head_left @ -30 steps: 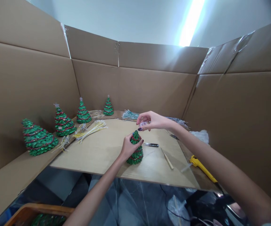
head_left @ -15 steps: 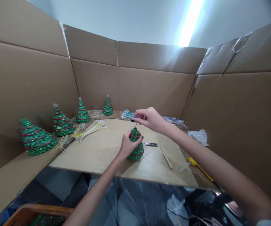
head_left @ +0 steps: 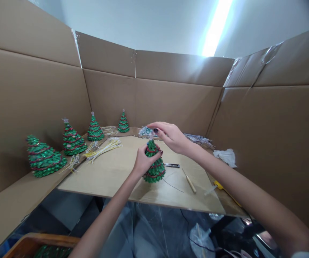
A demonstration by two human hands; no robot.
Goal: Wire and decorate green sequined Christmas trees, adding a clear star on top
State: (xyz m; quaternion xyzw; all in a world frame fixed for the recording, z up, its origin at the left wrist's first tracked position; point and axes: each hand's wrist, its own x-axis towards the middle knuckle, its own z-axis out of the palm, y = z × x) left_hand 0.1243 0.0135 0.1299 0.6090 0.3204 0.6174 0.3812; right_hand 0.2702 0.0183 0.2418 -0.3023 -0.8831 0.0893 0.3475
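Note:
My left hand [head_left: 143,159] is wrapped around the upper part of a small green Christmas tree [head_left: 155,170] with red garland. The tree stands upright near the board's front edge. A clear star topper [head_left: 151,136] sits at its tip. My right hand [head_left: 172,138] is just above and beside the star, fingers stretched out and thumb apart, holding nothing that I can see. Whether its thumb touches the star I cannot tell. A thin wire [head_left: 174,185] reaches out from the tree's base across the board.
Behind the tree lies a cutter knife [head_left: 172,165]; right of it are a wooden-handled awl [head_left: 189,181] and a yellow glue gun [head_left: 218,185]. Several finished trees [head_left: 74,139] line the left. Wire bundles [head_left: 106,147] lie nearby. Cardboard walls [head_left: 176,102] surround the board [head_left: 100,179].
My right hand has opened and its fingers have straightened, leaving the star on the tree's tip. The bare wire above the tip no longer shows. The tree is still in my left hand.

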